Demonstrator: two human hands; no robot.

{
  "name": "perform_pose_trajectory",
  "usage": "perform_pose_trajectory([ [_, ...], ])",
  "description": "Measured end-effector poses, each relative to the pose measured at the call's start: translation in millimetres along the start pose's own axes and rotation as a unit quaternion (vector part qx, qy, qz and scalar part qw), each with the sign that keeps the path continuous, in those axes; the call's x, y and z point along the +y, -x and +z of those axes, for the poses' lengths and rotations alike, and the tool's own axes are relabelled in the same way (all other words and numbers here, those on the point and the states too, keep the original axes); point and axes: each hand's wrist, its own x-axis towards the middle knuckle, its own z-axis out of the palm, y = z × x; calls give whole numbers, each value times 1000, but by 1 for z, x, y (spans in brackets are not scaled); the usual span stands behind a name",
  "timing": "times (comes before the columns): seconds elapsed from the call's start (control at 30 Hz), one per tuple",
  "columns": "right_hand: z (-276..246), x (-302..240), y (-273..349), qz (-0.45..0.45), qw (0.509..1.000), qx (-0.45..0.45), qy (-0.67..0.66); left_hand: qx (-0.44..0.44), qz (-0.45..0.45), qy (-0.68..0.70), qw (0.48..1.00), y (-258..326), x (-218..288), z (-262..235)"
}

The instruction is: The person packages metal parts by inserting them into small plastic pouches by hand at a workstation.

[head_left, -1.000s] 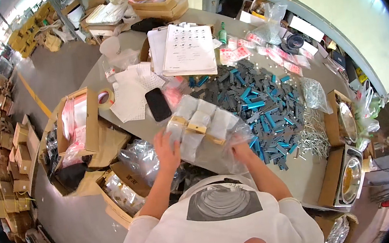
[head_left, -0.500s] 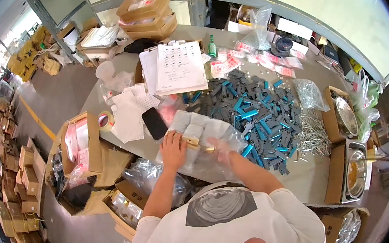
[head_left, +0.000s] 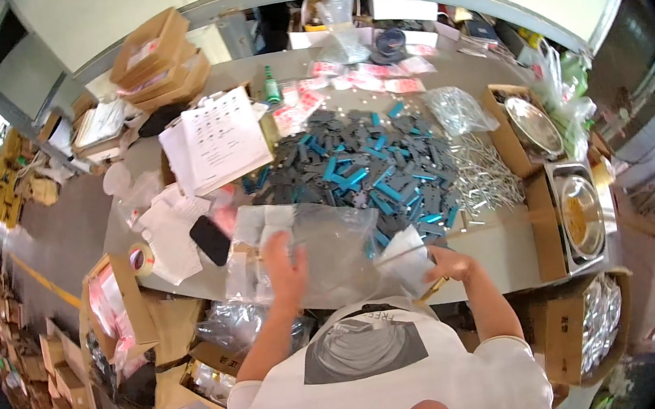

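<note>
A clear plastic bag lies flat at the near side of the table, with white wrapped packets at its left part. Over those packets is my left hand, somewhat blurred, thumb and fingers apart with nothing between them. My right hand is farther right, at the near table edge, its fingers closed round a slim brass-coloured piece. A crumpled white wrapper sits right against those fingers; whether they grip it too I cannot tell.
Beyond the bag spreads a heap of grey and blue plastic parts, with loose screws to its right. A black phone, papers and a green bottle lie left. Boxes with metal bowls stand right.
The view has swung right. My left hand has come off the light brown piece it was touching. My right hand has moved from the bag to the near edge on the right, holding the brass-coloured piece.
</note>
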Motion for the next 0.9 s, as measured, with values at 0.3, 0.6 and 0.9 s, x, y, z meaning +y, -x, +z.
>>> perform_pose_trajectory([
  [0.3,41,8,13,-122,956,110,-244,-176,164,59,969,27,121,71],
  [0.6,15,42,11,-104,965,234,-54,-236,188,125,945,46,104,115],
  [0.9,1,17,17,-151,984,69,-68,-225,73,274,932,43,101,116],
])
